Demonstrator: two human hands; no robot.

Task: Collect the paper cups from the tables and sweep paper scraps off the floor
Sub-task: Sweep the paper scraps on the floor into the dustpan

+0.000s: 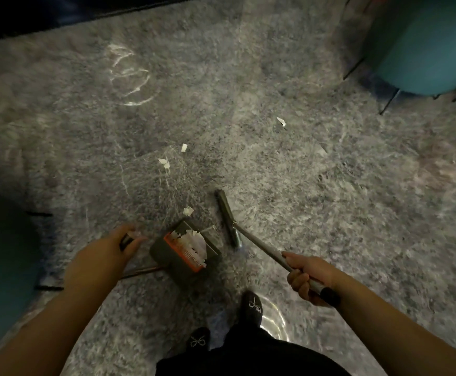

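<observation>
Left hand [107, 249] curled around dark handle end [125, 240] of dustpan [186, 251], gripping it. Dustpan resting on grey carpet [302, 172], mouth facing away, orange comb edge visible, white paper scraps [191, 238] piled inside. Right hand [309, 280] clamped around metal broom handle [264, 246], thumb laid along shaft. Broom head [228, 217] down on carpet, just beside dustpan on its right. One scrap [188, 211] lying just ahead of dustpan mouth; others [164, 162] farther out, one [281, 121] well apart toward teal chair [422, 44]. Dark shoes [252, 305] near bottom edge. No paper cups in view.
</observation>
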